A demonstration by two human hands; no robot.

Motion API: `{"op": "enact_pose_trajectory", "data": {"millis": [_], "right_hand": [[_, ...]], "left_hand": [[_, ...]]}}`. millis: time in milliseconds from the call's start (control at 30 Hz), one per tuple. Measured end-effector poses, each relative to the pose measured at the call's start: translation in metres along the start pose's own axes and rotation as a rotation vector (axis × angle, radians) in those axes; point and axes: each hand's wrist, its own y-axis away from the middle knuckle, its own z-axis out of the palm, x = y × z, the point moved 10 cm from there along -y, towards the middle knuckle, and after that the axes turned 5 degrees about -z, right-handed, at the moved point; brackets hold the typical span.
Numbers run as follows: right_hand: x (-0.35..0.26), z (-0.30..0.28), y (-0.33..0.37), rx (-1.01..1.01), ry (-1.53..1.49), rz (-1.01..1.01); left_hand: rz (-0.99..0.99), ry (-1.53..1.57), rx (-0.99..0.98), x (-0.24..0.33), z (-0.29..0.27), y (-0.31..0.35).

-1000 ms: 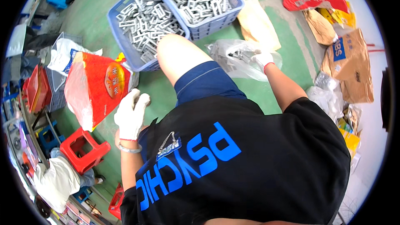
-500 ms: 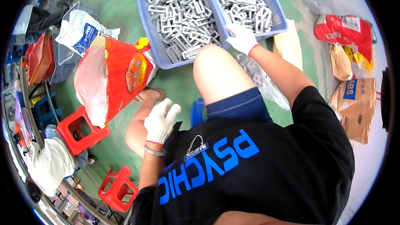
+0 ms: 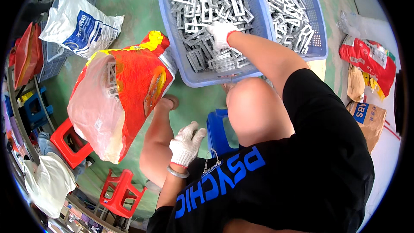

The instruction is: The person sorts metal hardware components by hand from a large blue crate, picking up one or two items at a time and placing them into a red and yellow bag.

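Both hands wear white knit gloves. My right hand (image 3: pixel 222 36) reaches down into the left blue plastic basket (image 3: pixel 189 82), its fingers apart against a heap of small rectangular silver metal frames (image 3: pixel 200 39). Its fingertips are partly lost among the frames, and I see none lifted. Loosely bent with nothing in it, my left hand (image 3: pixel 186 145) hovers above my lap, near the blue stool (image 3: pixel 217 131). A large red and yellow woven sack (image 3: pixel 140 80) with a translucent front stands left of the basket. A few frames show inside it.
A second blue basket (image 3: pixel 321 39) of frames adjoins on the right. At left are a white sack (image 3: pixel 86 23) and red stools (image 3: pixel 123 194). A person in a white top (image 3: pixel 47 185) sits at the lower left. Red (image 3: pixel 371 58) and brown bags (image 3: pixel 368 123) lie by the right wall.
My right hand has moved left from the rim between the baskets onto the frames in the left one. My left hand's fingers have curled a little. The view has shifted.
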Motion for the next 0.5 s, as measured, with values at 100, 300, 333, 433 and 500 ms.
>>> {"op": "enact_pose_trajectory", "data": {"millis": [100, 300, 333, 433, 500], "right_hand": [[0.000, 0.019, -0.034, -0.158, 0.008, 0.048], [-0.009, 0.023, -0.040, 0.147, 0.097, 0.098], [-0.014, 0.018, -0.039, 0.229, 0.117, 0.091], [-0.009, 0.018, -0.048, 0.252, 0.083, 0.104], [-0.014, 0.006, -0.052, 0.191, 0.104, 0.094]], "left_hand": [[0.050, 0.140, 0.061, -0.004, -0.005, -0.009], [0.013, 0.224, 0.035, -0.005, -0.008, -0.024], [0.029, 0.262, 0.029, -0.001, -0.010, -0.025], [0.037, 0.329, -0.008, 0.005, -0.012, -0.028], [-0.004, 0.315, -0.055, 0.002, -0.006, -0.032]]}}
